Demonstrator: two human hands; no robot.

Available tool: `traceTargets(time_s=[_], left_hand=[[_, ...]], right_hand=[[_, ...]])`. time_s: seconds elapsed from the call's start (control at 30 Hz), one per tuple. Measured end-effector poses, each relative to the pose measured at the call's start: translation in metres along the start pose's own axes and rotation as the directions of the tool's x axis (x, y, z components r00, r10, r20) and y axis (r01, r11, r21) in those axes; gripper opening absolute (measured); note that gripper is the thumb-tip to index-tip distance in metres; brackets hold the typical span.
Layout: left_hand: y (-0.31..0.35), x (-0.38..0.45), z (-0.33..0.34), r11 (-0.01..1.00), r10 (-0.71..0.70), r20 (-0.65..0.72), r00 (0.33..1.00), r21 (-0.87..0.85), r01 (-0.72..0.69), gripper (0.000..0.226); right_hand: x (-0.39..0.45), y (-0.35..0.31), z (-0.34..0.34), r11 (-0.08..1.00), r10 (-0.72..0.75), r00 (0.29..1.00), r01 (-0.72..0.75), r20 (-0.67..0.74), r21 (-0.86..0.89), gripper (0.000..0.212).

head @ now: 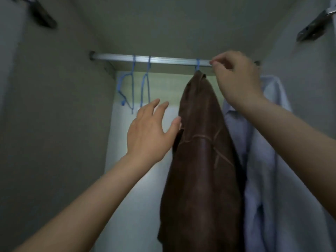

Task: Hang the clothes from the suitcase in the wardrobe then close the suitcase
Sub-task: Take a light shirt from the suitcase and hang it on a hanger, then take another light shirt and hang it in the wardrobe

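A brown jacket (201, 151) hangs from a blue hanger whose hook (198, 64) sits on the metal rail (163, 60) of the wardrobe. My left hand (151, 131) is spread open beside the jacket's left edge, its thumb just at the fabric. Up at the rail, my right hand (236, 79) has loosely curled fingers, with the fingertips at the rail just right of the hook and nothing in them. A pale blue shirt (269, 160) hangs to the right of the jacket, partly behind my right forearm. The suitcase is out of view.
Two bare blue hangers (127, 88) (146, 84) hang on the left part of the rail. The wardrobe's side walls stand close on both sides, and door hinges (316, 26) show at the upper corners. The pale back wall (138, 179) is lit below the rail.
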State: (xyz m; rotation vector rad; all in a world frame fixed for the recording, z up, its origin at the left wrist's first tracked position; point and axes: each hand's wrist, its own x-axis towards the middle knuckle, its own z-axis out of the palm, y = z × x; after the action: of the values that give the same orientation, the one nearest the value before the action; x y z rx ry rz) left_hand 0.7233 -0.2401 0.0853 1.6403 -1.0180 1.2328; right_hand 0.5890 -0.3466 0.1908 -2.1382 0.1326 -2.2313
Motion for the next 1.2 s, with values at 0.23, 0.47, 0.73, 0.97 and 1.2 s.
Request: traceTargets(time_s=[0.23, 0.47, 0.73, 0.97, 1.2], left_hand=[[-0.056, -0.045, -0.119, 0.99, -0.14, -0.113, 0.984, -0.01, 0.14, 0.055], [-0.022, -0.096, -0.264, 0.814, 0.097, -0.027, 0.995, 0.577, -0.064, 0.057], [0.007, -0.182, -0.411, 0.619, -0.245, -0.209, 0.947, 0.718, 0.319, 0.052], [0.023, -0.253, -0.546, 0.416, -0.527, -0.417, 0.74, 0.633, 0.653, 0.047], [-0.007, -0.332, -0.656, 0.248, -0.602, -0.549, 0.58, 0.562, 0.789, 0.048]], right_hand=[[-0.054, -0.106, 0.049, 0.885, 0.009, 0.968, -0.125, 0.252, 0.449, 0.015], [-0.111, -0.213, 0.038, 0.509, -0.032, 0.929, -0.303, 0.369, 0.806, 0.021], [-0.172, -0.329, -0.022, 0.07, -0.284, 0.844, -0.455, 0.455, 0.888, 0.027], [-0.22, -0.445, -0.072, -0.134, -0.469, 0.766, -0.553, 0.439, 0.822, 0.025], [-0.284, -0.586, -0.098, -0.181, -0.678, 0.579, -0.729, 0.453, 0.66, 0.021]])
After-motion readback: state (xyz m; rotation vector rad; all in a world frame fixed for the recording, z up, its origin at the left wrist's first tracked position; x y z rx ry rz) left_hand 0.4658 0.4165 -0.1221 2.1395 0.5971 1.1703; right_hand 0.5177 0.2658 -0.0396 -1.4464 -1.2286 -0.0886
